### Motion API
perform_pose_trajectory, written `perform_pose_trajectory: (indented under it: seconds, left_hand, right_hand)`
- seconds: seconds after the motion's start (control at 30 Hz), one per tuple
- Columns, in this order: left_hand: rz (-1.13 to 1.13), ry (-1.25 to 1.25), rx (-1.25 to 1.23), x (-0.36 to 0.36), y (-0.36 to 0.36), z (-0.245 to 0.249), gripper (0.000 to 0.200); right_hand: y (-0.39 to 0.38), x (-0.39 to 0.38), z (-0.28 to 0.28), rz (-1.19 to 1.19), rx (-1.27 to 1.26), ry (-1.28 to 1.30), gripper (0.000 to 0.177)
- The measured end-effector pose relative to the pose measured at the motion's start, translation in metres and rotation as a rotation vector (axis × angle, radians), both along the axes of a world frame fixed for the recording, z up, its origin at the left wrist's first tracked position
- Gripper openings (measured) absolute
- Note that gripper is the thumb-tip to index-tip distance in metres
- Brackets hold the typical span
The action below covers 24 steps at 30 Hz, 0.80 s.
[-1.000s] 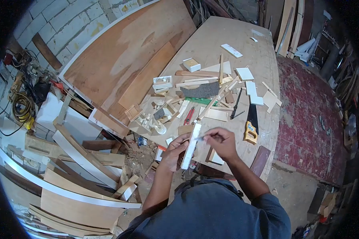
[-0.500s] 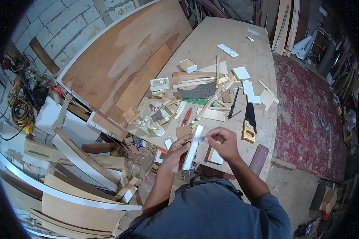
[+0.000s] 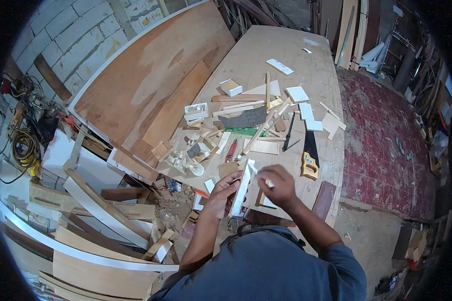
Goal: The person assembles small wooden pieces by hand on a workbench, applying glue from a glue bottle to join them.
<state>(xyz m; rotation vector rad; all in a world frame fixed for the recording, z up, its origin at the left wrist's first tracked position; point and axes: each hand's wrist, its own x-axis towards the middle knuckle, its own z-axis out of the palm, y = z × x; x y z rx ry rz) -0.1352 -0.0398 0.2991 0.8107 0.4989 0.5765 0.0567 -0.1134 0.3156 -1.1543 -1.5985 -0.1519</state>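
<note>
My left hand (image 3: 224, 194) is closed around a long, narrow white wooden piece (image 3: 243, 189), held at a slant over the near edge of the workbench. My right hand (image 3: 278, 184) is just right of that piece's upper end, with its fingers curled in. Motion blurs the fingertips, and whatever they hold is too small to make out. Below the right hand, a white block with a brown side (image 3: 266, 199) lies on the bench, partly covered by the hand. A small brown board (image 3: 227, 170) lies just beyond my left hand.
On the workbench (image 3: 266, 42) are a handsaw with a yellow handle (image 3: 310, 166), red-handled pliers (image 3: 231, 150), a dark grey abrasive sheet (image 3: 243, 118), white panels (image 3: 297, 94) and several wood offcuts. A large brown board (image 3: 150, 75) leans along the left side.
My right hand has lifted slightly away from the white piece and turned, its fingers curling in more. My left hand keeps its grip. The whole view has shifted slightly.
</note>
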Motion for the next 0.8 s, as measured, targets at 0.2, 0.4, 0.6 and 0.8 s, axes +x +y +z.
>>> perform_pose_trajectory:
  seconds: [0.2,0.4,0.6,0.8]
  left_hand:
    - [0.069,-0.040,-0.023,-0.003,0.000,0.005,0.035]
    - [-0.003,0.005,-0.025,-0.006,-0.002,0.000,0.041]
    - [0.082,-0.004,-0.042,-0.008,0.001,-0.001,0.036]
    - [0.046,0.024,-0.051,-0.009,-0.004,-0.002,0.042]
  right_hand:
    - [-0.012,-0.015,-0.002,0.236,0.061,-0.111,0.018]
    - [0.009,-0.004,0.002,-0.023,0.089,-0.006,0.020]
    - [-0.015,-0.023,-0.007,0.243,-0.030,-0.103,0.021]
    - [-0.006,-0.024,-0.007,0.094,0.062,-0.038,0.020]
